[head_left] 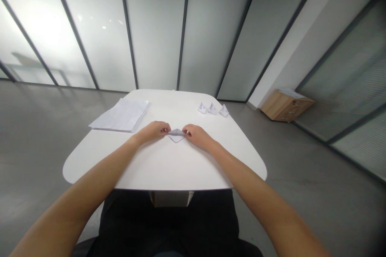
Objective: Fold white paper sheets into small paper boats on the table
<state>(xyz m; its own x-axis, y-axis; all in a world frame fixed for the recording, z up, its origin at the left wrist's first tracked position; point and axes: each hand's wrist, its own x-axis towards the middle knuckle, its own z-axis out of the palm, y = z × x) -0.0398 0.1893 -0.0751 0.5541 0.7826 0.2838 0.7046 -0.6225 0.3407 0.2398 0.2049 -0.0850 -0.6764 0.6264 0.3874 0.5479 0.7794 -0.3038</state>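
Note:
A small folded piece of white paper [176, 135], with a point toward me, lies in the middle of the white table [163, 164]. My left hand [154, 130] pinches its left corner with the fingers curled. My right hand [196, 134] pinches its right corner the same way. Both hands rest on the tabletop on either side of the fold.
A stack of white paper sheets [122, 115] lies at the table's far left. Three small folded paper boats [212, 109] stand at the far right. A wooden drawer cabinet [286, 105] sits on the floor by the right wall. Frosted glass panels stand behind the table.

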